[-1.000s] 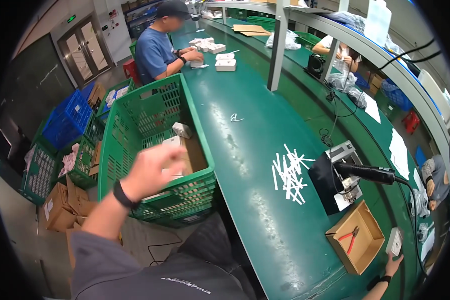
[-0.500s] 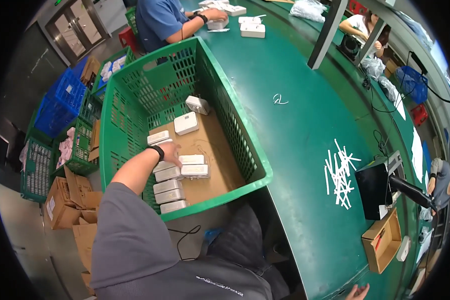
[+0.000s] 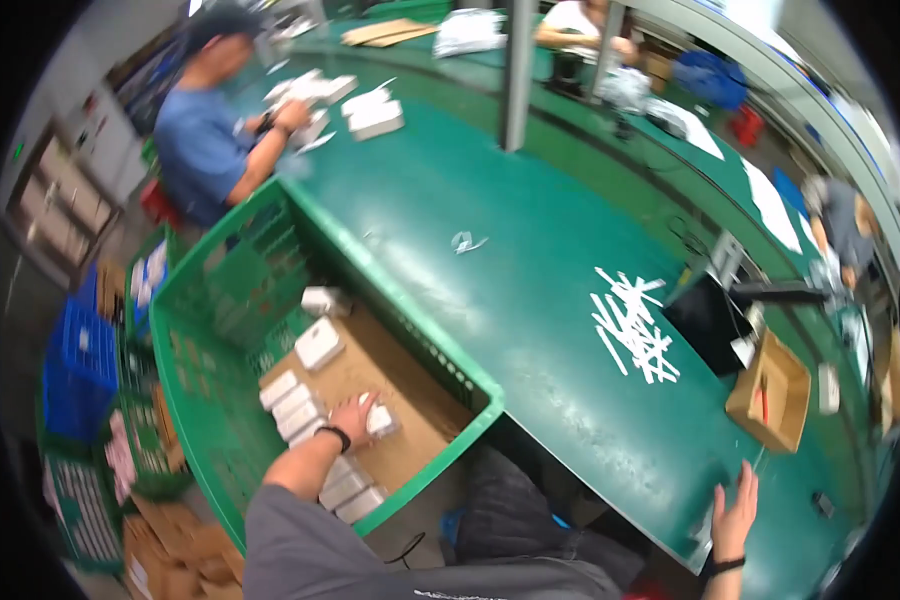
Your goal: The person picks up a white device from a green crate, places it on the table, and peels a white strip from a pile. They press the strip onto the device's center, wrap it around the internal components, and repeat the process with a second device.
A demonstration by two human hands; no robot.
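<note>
One white box (image 3: 381,422) in the green crate (image 3: 440,462) sits right under the half-spread left hand (image 3: 351,416), can't tell if gripped, while the right hand (image 3: 735,512), open, looks empty, is way off over the desk (image 3: 530,300).

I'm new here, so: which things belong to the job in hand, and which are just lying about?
In use, apparently: white box under the left hand; green crate.

Seemingly lying about: white strips; small scrap; red-handled tool; cardboard tray.

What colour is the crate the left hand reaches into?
The crate is green; the head view shows it best.
</note>
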